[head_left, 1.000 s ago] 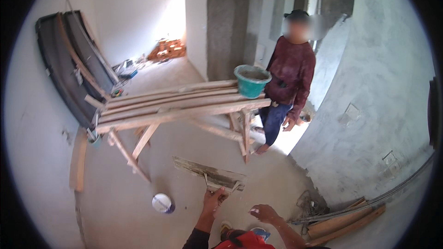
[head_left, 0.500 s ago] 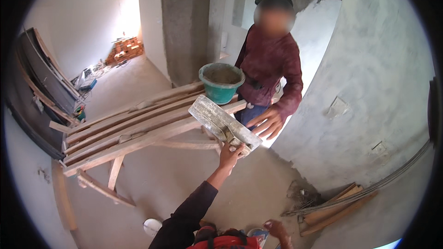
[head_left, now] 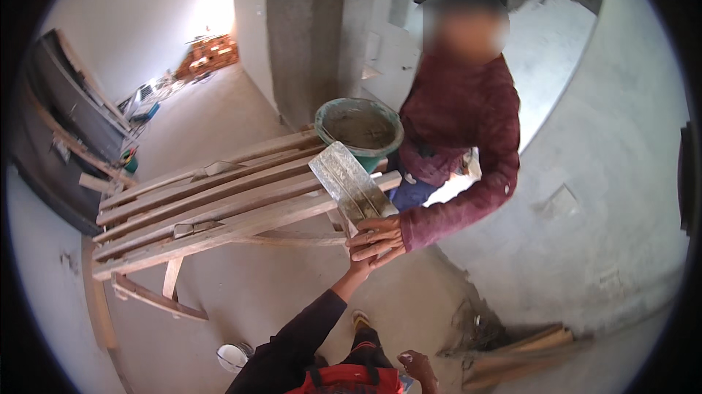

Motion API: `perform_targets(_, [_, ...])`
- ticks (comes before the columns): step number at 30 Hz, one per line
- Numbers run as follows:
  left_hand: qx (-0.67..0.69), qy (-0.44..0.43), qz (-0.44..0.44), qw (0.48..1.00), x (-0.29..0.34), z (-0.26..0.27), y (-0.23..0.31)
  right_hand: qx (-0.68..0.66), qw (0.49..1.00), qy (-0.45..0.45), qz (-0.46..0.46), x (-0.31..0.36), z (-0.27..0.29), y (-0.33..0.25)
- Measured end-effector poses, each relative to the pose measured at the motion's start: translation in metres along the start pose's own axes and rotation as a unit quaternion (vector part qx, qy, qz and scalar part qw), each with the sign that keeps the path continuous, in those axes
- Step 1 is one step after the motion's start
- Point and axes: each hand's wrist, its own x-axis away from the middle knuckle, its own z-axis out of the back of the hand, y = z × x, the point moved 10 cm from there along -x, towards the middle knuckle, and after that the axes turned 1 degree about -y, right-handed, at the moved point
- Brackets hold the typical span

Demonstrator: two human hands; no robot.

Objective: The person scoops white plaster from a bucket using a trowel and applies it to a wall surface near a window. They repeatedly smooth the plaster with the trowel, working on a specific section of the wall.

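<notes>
My left hand (head_left: 359,267) reaches forward, closed at the handle end of a plastering trowel (head_left: 345,178) with a long, mortar-smeared metal blade. A co-worker in a maroon top stands opposite, and that person's hand (head_left: 382,236) lies over the trowel's near end and my fingers, hiding most of my grip. Beyond the blade, a green bucket (head_left: 359,128) of grey mortar sits on the end of a wooden plank bench. Low in the view, my right hand (head_left: 418,366) hangs beside a red bag (head_left: 344,378) at my front, its fingers curled with nothing seen in them.
The slatted wooden bench (head_left: 219,197) stretches left on splayed legs. A white pail (head_left: 232,357) stands on the floor near my left arm. Wood boards (head_left: 523,357) lie by the right wall. Dark panels (head_left: 73,109) lean at the left, and bricks (head_left: 208,55) are stacked far back.
The co-worker has stepped closer and brought a hand from beside the trowel onto its near end, over my fingers. The trowel's blade has turned to a steeper angle.
</notes>
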Motion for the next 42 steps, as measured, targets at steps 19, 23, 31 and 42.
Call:
perform_targets(19, [-0.195, 0.270, -0.202, 0.921, -0.026, -0.055, 0.076, -0.007, 0.995, -0.083, -0.055, -0.185, 0.124, 0.063])
perform_targets(23, [-0.219, 0.190, -0.215, 0.932, 0.012, -0.076, 0.074, 0.043, 0.990, -0.130, -0.035, -0.180, 0.085, 0.073])
perform_targets(31, [-0.530, -0.143, 0.085, 0.831, 0.206, -0.015, -0.218, 0.149, 0.963, -0.221, -0.031, -0.153, 0.060, 0.080])
perform_targets(42, [-0.202, 0.484, 0.439, 0.730, 0.785, 0.139, -0.352, 0.225, 0.919, -0.324, -0.025, -0.076, -0.083, 0.032])
